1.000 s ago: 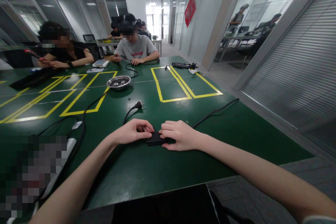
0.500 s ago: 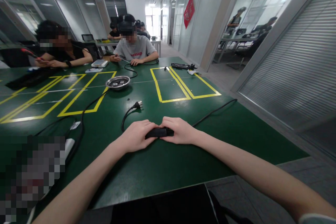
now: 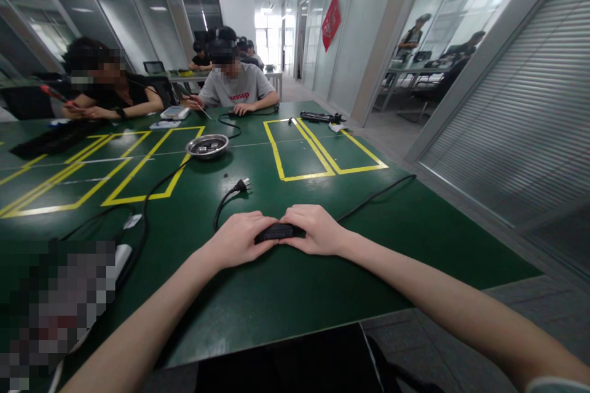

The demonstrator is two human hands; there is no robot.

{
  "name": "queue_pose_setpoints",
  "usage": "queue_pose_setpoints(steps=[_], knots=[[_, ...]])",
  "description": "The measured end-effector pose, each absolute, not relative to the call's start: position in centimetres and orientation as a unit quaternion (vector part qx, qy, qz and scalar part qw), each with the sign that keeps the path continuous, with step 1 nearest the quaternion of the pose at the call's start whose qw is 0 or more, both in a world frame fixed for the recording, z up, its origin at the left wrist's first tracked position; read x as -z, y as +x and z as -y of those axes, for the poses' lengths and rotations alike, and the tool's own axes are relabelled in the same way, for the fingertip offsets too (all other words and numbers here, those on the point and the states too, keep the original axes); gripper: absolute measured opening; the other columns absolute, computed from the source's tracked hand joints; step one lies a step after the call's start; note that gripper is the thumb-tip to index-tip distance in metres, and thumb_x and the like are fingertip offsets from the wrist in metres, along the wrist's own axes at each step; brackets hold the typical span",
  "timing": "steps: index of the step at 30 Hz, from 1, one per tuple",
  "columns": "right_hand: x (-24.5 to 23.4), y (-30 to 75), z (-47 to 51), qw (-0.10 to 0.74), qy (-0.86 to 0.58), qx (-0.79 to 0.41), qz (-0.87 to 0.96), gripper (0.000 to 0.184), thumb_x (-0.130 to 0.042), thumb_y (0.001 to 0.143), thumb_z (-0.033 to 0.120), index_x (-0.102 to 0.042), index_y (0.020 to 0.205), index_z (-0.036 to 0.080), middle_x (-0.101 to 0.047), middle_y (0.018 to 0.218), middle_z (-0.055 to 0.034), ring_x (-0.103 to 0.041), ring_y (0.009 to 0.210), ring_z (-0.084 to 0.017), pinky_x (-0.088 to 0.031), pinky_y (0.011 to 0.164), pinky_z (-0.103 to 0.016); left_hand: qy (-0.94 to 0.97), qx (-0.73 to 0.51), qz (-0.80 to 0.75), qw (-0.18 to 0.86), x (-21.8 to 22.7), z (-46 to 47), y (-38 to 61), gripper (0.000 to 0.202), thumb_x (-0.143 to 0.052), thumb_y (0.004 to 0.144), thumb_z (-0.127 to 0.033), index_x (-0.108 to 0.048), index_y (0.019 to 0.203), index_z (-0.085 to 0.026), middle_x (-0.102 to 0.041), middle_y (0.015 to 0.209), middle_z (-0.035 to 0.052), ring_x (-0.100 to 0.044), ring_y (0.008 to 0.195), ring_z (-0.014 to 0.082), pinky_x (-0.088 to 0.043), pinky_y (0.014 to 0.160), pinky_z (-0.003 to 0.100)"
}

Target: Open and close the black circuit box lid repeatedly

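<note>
Near the front of the green table, a black power adapter (image 3: 276, 231) is held between both of my hands. My left hand (image 3: 242, 238) grips its left end, with thumb and fingers on opposite sides. The right end sits in the fingers of my right hand (image 3: 316, 230), so both ends are partly covered. From the left side a black cord curves up to a plug (image 3: 241, 185) lying on the table with its prongs pointing right. Beyond my right hand another black cord (image 3: 375, 196) runs toward the right table edge.
A metal bowl (image 3: 207, 146) with small metal parts stands farther back. Yellow tape outlines (image 3: 308, 177) mark the green table (image 3: 258, 313). A folded black tripod (image 3: 322, 117) lies at the far edge. Two co-workers (image 3: 239, 83) sit opposite. A blurred-out object (image 3: 59, 313) lies front left.
The adapter has turned slightly in my fingers, showing a different face. My hands stay almost in place. Across the table, a co-worker's thin tool has changed its angle.
</note>
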State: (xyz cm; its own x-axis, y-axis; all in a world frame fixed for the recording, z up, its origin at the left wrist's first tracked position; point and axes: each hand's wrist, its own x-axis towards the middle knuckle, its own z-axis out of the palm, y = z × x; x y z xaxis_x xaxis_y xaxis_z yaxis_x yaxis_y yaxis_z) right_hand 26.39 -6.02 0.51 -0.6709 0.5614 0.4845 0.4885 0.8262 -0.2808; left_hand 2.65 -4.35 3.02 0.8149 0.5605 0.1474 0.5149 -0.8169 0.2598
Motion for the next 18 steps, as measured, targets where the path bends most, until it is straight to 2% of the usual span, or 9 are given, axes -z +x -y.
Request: queue_pose_setpoints(steps=[4, 9, 14, 18], knots=[[-0.58, 26.72, 5.89, 0.296, -0.306, -0.053, 0.903, 0.018, -0.066, 0.094, 0.036, -0.062, 0.094, 0.018, -0.069, 0.086, -0.0068, -0.065, 0.078, -0.021, -0.048, 0.071, -0.031, 0.943, -0.145, -0.283, 0.1, -2.79, 3.99, 2.24, 0.039, -0.063, 0.094, -0.04, -0.067, 0.124, -0.016, -0.074, 0.103, 0.0103, -0.069, 0.09, 0.0232, -0.052, 0.078, 0.032], [-0.58, 26.81, 5.86, 0.317, -0.285, -0.06, 0.903, 0.024, -0.07, 0.092, 0.037, -0.065, 0.106, 0.018, -0.073, 0.098, -0.0089, -0.068, 0.088, -0.022, -0.052, 0.077, -0.032, 0.946, -0.156, -0.272, 0.085, -2.53, 3.91, 2.1, 0.03, -0.061, 0.097, -0.037, -0.072, 0.115, -0.016, -0.072, 0.09, 0.0075, -0.068, 0.079, 0.0205, -0.05, 0.07, 0.029], [-0.51, 26.73, 5.9, 0.329, -0.285, -0.039, 0.9, 0.02, -0.066, 0.094, 0.035, -0.068, 0.102, 0.017, -0.074, 0.092, -0.0088, -0.068, 0.083, -0.022, -0.052, 0.074, -0.033, 0.94, -0.193, -0.263, 0.098, -2.45, 3.85, 2.22, 0.037, -0.064, 0.095, -0.041, -0.07, 0.122, -0.017, -0.073, 0.095, 0.0075, -0.069, 0.081, 0.0195, -0.051, 0.071, 0.028], [-0.68, 26.92, 5.87, 0.329, -0.276, -0.061, 0.901, 0.022, -0.068, 0.093, 0.036, -0.068, 0.104, 0.016, -0.074, 0.094, -0.0084, -0.07, 0.085, -0.021, -0.052, 0.073, -0.031, 0.942, -0.194, -0.257, 0.092, -2.54, 3.86, 2.21, 0.031, -0.062, 0.096, -0.043, -0.074, 0.11, -0.017, -0.071, 0.088, 0.0069, -0.067, 0.079, 0.0191, -0.05, 0.069, 0.027]])
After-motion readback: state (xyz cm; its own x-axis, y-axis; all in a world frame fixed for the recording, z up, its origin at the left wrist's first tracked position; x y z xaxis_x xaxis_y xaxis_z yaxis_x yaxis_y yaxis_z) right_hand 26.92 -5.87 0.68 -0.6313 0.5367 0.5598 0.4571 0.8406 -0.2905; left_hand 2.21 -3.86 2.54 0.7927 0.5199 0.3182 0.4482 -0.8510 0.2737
